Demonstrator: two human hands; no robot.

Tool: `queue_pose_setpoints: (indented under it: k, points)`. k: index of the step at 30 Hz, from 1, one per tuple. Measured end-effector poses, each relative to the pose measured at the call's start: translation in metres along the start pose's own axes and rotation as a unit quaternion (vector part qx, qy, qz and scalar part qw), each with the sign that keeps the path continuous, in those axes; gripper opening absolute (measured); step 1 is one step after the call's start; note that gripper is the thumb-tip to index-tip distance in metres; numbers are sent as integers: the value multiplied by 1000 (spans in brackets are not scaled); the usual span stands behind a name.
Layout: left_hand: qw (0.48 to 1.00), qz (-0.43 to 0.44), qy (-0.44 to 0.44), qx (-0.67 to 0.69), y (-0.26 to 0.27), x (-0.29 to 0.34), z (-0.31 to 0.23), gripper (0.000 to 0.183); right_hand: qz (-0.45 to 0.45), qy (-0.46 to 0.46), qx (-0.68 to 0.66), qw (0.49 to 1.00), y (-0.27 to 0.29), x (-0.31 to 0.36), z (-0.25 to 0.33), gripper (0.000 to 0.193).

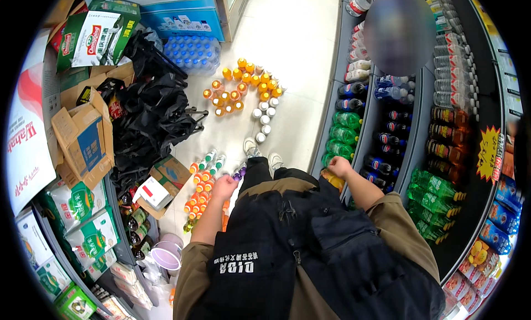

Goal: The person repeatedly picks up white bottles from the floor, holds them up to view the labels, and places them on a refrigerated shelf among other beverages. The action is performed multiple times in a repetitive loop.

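My left hand (225, 186) hangs at my left side with its fingers curled. Whatever may be inside it is hidden. Close by its fingertips stand small purple-topped bottles (239, 172), and beyond its wrist are rows of orange-capped bottles (202, 190) on the floor. My right hand (339, 167) is at the edge of the shelf on my right, fingers drawn together. It is beside green soda bottles (344, 134) lying in a row and just above an orange-yellow bottle (333, 179). I cannot make out whether it grips any of these.
Ahead on the floor stand orange drink bottles (229, 96), white-capped bottles (264, 121) and a shrink-wrapped pack of blue-capped water (192, 53). Black bags (155, 107) and open cartons (83, 137) crowd the left. Dark cola bottles (381, 164) fill the right shelf. A pale bucket (167, 253) stands behind left.
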State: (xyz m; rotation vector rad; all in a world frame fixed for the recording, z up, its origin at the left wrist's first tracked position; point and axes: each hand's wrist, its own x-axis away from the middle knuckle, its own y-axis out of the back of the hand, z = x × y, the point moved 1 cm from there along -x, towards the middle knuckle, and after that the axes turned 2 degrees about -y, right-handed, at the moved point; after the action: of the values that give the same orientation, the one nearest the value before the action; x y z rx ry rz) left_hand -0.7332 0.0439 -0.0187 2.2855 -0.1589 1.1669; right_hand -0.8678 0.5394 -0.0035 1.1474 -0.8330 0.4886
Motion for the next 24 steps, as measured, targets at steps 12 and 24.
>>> queue_pose_setpoints:
  k: [12, 24]
  points:
    - [976, 104, -23, -191, -46, -151, -15, 29, 59, 83, -103, 989, -87, -172, 122, 24]
    - [986, 88, -57, -129, -230, -337, 36, 31, 84, 242, 92, 962, -235, -362, 148, 49]
